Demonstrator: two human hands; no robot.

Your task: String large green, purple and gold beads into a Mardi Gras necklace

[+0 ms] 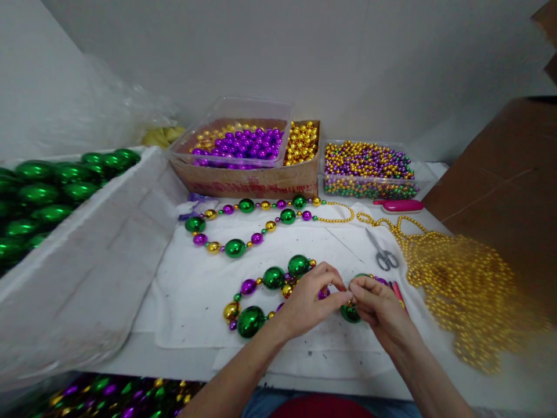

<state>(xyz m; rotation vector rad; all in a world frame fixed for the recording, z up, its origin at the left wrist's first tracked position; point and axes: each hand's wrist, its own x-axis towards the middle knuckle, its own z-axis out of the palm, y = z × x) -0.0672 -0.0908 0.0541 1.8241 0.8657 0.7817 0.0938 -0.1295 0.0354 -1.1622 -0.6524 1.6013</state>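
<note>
My left hand (314, 295) and my right hand (378, 301) meet fingertip to fingertip above the white cloth. Both are closed in a pinch on a small part of a bead necklace (274, 277); the exact bit between the fingers is too small to make out. Large green, gold and purple beads of this necklace lie on the cloth left of and under my left hand. More of its beads show beneath my right hand, partly hidden. Behind it rests another necklace (235, 248) of similar beads, with a fine gold bead chain (353, 213) at its right end.
Grey scissors (386, 259), a thin needle-like rod (345, 245), a red lighter-like object (398, 295) and a pink-handled tool (399, 206) lie rightward. Gold chains (470, 290) heap beside a cardboard box (500, 174). Bead containers (246, 181) (369, 188) stand behind; a white foam box (108, 244) is left.
</note>
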